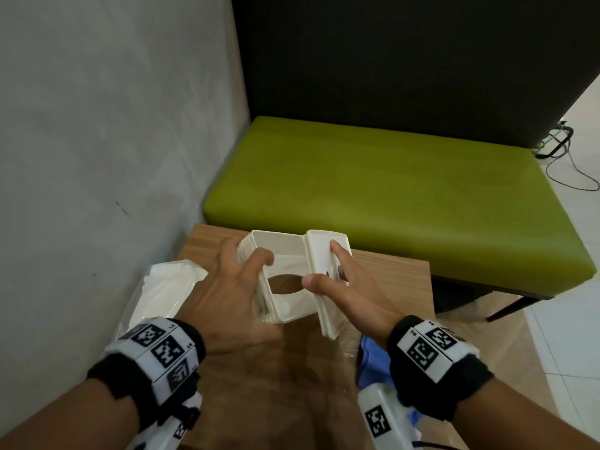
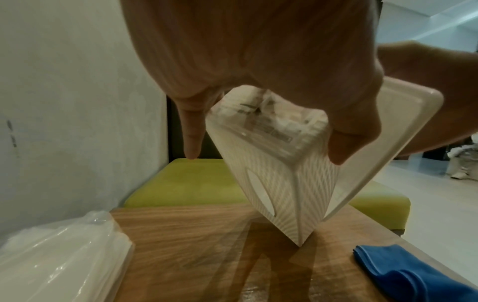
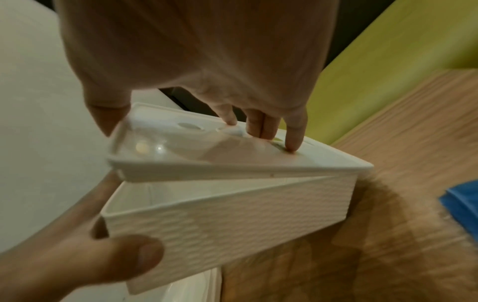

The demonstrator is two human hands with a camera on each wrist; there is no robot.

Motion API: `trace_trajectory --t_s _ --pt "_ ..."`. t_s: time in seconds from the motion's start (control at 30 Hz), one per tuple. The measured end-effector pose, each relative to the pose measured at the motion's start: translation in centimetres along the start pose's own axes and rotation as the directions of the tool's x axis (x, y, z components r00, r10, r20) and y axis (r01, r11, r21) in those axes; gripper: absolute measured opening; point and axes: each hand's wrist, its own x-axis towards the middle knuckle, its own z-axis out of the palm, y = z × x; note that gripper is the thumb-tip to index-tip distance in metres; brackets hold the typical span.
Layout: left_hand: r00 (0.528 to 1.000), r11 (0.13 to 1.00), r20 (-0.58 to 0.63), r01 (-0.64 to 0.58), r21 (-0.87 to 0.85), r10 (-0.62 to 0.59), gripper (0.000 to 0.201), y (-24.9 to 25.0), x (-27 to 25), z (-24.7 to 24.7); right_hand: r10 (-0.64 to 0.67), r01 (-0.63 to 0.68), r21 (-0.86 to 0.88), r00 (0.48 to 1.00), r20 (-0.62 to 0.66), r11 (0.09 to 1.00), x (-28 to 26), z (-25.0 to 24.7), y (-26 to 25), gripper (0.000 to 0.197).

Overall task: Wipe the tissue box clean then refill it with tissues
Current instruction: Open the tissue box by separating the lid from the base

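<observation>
The white ribbed tissue box is tilted over the wooden table, its inside empty, with the table showing through its oval slot. My left hand grips the box's left end, fingers over the rim and thumb below. My right hand pinches the flat white lid, swung open to the right of the box. In the left wrist view the box has one lower corner at the tabletop. In the right wrist view the lid gapes above the box. A plastic-wrapped tissue pack lies left.
A blue cloth lies on the table under my right wrist, also visible as the cloth at the near right edge. A green bench stands beyond the table, and a grey wall runs along the left.
</observation>
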Motion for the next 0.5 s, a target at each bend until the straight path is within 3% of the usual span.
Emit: trace_trajectory --t_s 0.1,0.23,0.37,0.5 --pt "0.996 0.996 -0.008 0.085 -0.029 -0.085 0.076 -0.1 -0.1 0.6 -0.022 0.031 0.11 0.996 -0.081 0.993 -0.4 0.0 0.6 0.098" --pt "0.969 0.969 0.005 0.247 -0.025 -0.247 0.079 0.5 -1.3 2.5 -0.002 0.035 0.226 0.99 -0.143 0.973 -0.6 0.3 2.7 0.087" --pt "0.955 0.956 0.054 0.292 0.02 -0.292 0.078 0.6 -2.3 3.7 -0.104 0.145 0.126 0.953 -0.285 0.981 -1.7 0.7 3.8 0.08" --pt "0.925 0.928 0.086 0.367 0.058 -0.371 0.091 1.1 -3.0 3.9 -0.088 0.089 -0.022 0.848 -0.523 0.996 -2.9 1.1 5.5 0.045"
